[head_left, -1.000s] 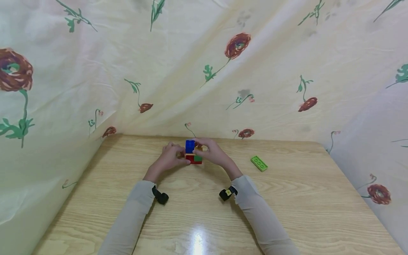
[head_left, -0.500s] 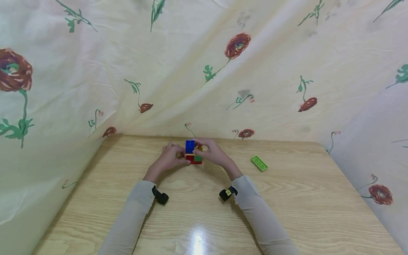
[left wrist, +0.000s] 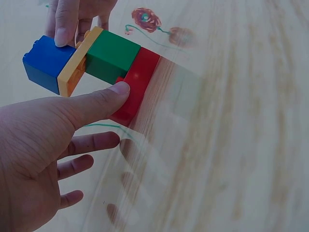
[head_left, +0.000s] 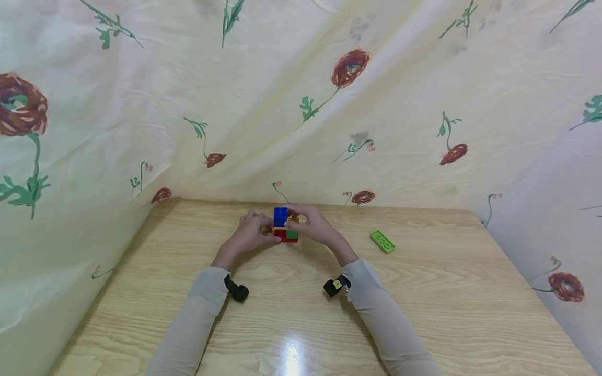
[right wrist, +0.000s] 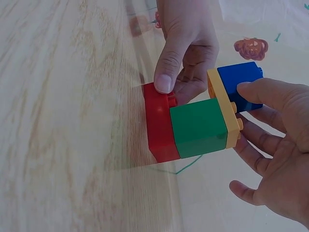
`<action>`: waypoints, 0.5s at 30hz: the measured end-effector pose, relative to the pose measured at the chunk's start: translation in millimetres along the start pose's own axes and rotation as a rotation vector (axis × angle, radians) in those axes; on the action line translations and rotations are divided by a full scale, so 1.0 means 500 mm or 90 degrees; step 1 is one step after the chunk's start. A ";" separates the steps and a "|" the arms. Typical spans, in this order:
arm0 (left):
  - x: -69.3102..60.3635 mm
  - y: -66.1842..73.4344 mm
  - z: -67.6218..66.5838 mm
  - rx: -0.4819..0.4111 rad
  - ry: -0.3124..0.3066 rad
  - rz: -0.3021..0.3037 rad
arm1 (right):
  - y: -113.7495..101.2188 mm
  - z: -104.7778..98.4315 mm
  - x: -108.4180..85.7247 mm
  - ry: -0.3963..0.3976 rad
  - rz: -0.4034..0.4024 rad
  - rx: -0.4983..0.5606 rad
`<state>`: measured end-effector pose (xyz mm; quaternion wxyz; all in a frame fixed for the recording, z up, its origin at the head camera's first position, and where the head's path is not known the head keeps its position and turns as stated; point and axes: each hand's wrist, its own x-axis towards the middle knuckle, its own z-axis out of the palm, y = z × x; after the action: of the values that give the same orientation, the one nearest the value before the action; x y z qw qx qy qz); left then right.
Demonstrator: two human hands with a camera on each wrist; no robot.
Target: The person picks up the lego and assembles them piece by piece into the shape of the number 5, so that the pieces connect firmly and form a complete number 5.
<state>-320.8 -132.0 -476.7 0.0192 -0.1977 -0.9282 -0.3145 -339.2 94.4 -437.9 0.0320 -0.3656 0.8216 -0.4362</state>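
Note:
A small tower of toy building bricks stands on the table between the hands. Its base is a red brick [right wrist: 160, 125], with a green brick [right wrist: 199, 126] on the right part. Across the green brick lies a yellow-orange plate [right wrist: 223, 107], and a blue brick [left wrist: 47, 65] sits on the plate's left part. My left hand [head_left: 251, 233] holds the red brick low down, thumb on its near face. The blue brick is pinched by my right hand [head_left: 314, 223], its thumb on the near side. In the head view the fingers behind the tower are partly hidden.
A light green plate with studs [head_left: 382, 242] lies on the wooden table [head_left: 423, 292] to the right of the tower. Just behind the tower, the table's back edge meets a flowered cloth [head_left: 263, 104], which also hangs along both sides.

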 end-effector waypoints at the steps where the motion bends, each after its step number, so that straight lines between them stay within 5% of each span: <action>1: 0.000 0.001 -0.001 0.001 0.000 0.002 | 0.000 0.000 0.001 -0.001 0.003 0.000; 15: 0.000 0.001 -0.001 -0.003 -0.007 0.001 | -0.007 -0.007 -0.002 -0.010 0.027 -0.006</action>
<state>-320.7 -131.9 -475.9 0.0137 -0.2000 -0.9275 -0.3154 -337.6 96.3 -433.6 0.0457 -0.3514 0.8311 -0.4287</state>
